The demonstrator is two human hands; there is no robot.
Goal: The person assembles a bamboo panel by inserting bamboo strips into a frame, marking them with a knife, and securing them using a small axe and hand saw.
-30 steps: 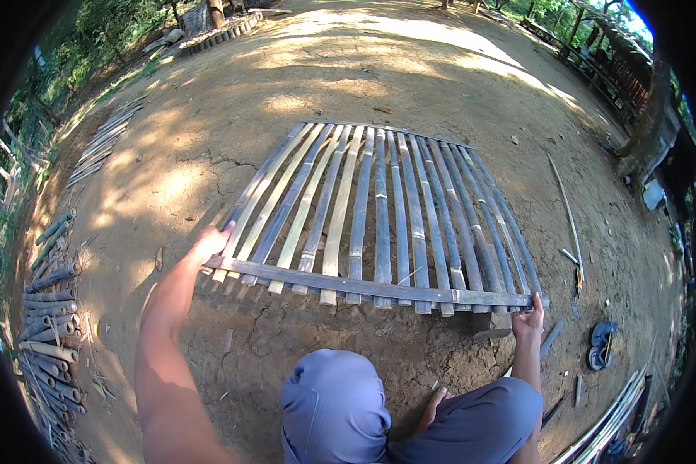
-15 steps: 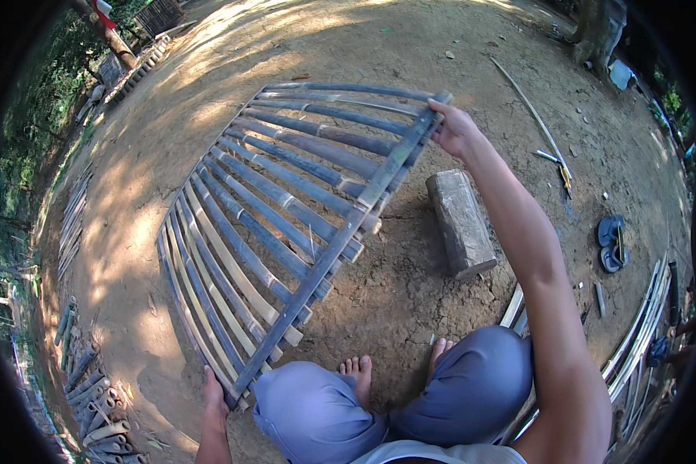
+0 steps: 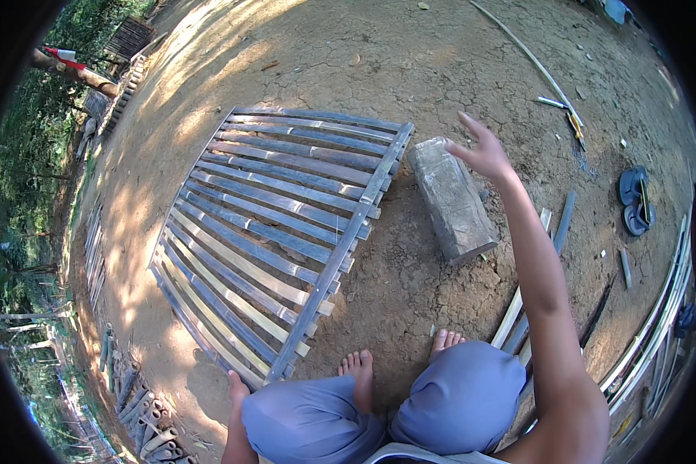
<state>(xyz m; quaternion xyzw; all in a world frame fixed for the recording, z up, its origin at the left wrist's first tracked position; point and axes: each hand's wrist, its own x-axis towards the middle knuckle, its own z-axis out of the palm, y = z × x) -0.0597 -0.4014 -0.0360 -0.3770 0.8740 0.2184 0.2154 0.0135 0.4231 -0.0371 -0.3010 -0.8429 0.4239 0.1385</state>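
A bamboo slat panel point(image 3: 286, 205) lies low at the ground in front of me, its dark slats fastened to a crossbar on the right. My left hand point(image 3: 237, 388) is at its near left corner, the thumb along the outer slat; my knee hides part of that hand, and the fingers look closed on the edge. My right hand point(image 3: 483, 151) is raised off the panel with fingers spread and nothing in it. Below that hand stands a squared wooden block point(image 3: 452, 201), lying on its side just right of the panel.
Right of me lie bamboo strips point(image 3: 510, 313), a pair of sandals point(image 3: 636, 201), a yellow-handled tool point(image 3: 576, 127) and a long thin pole point(image 3: 530, 54). Cut bamboo pieces point(image 3: 158, 425) are piled at lower left. My bare feet point(image 3: 357, 371) rest close to the panel's near end.
The panel has come down and its right side has moved left and lower. My right hand has let go of its far corner. My left hand has shifted slightly right with the near corner.
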